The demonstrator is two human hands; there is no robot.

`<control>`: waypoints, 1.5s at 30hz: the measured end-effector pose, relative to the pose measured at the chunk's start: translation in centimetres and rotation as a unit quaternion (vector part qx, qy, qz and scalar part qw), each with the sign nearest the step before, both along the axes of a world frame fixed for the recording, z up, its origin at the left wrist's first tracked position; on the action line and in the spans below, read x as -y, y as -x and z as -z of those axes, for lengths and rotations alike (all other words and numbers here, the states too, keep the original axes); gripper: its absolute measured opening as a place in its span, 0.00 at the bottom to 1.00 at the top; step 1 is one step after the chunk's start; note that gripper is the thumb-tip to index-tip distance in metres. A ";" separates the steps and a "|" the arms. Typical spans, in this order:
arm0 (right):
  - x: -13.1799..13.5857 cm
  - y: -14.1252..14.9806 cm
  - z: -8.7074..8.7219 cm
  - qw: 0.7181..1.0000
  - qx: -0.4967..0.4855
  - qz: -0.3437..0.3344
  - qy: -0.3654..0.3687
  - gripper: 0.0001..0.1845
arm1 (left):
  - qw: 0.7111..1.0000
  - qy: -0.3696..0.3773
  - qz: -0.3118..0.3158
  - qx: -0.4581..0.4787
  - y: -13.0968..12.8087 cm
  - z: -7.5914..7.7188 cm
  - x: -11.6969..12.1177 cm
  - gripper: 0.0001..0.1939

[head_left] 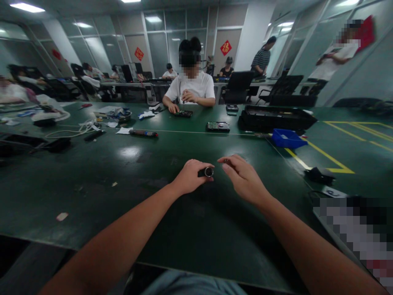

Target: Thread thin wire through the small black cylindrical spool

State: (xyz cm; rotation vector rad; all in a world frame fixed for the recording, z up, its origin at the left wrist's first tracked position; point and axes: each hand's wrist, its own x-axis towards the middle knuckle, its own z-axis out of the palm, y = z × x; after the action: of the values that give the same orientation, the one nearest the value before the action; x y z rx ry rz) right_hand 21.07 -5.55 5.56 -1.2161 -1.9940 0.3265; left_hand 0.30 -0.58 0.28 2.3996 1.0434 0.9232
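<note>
My left hand is curled round a small black cylinder with a silver ring end, held just above the green table. Its open end faces right. My right hand sits close beside it, thumb and forefinger pinched on a tiny part too small to name. The two hands are a few centimetres apart near the table's middle.
Across the table a person in a white shirt works on a circuit board. A hard drive, a black case, a blue tray, a screwdriver, cables and a black cloth lie about.
</note>
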 end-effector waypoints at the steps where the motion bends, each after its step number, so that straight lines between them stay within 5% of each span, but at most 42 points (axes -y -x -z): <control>1: 0.0 0.1 0.0 1.000 -0.011 -0.001 -0.001 0.14 | 1.000 0.003 -0.011 0.016 0.1 0.1 -0.1 0.20; 8: 0.2 0.3 0.9 0.989 -0.130 0.003 0.075 0.14 | 0.994 0.040 -0.069 0.071 0.5 0.1 -0.2 0.21; 15: 0.2 0.5 1.2 0.956 -0.292 0.028 0.023 0.14 | 0.992 0.055 -0.092 0.067 0.4 0.3 -0.4 0.21; 26: 0.4 0.7 1.9 0.981 -0.191 0.047 0.010 0.15 | 0.992 0.056 -0.086 0.071 0.4 0.3 -0.3 0.23; 37: 1.1 0.7 0.9 0.986 -0.030 0.132 -0.095 0.19 | 0.990 0.077 -0.053 0.110 0.4 0.3 0.0 0.23; 45: 1.3 0.7 0.5 0.996 -0.012 0.026 -0.086 0.08 | 0.987 0.092 -0.021 0.130 0.2 0.6 0.1 0.22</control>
State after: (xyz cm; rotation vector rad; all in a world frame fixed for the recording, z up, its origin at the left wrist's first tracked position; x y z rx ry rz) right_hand 20.35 -6.81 5.04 -1.1467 -1.9233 0.1393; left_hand 0.09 -0.64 -0.32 2.0503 1.0326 1.0698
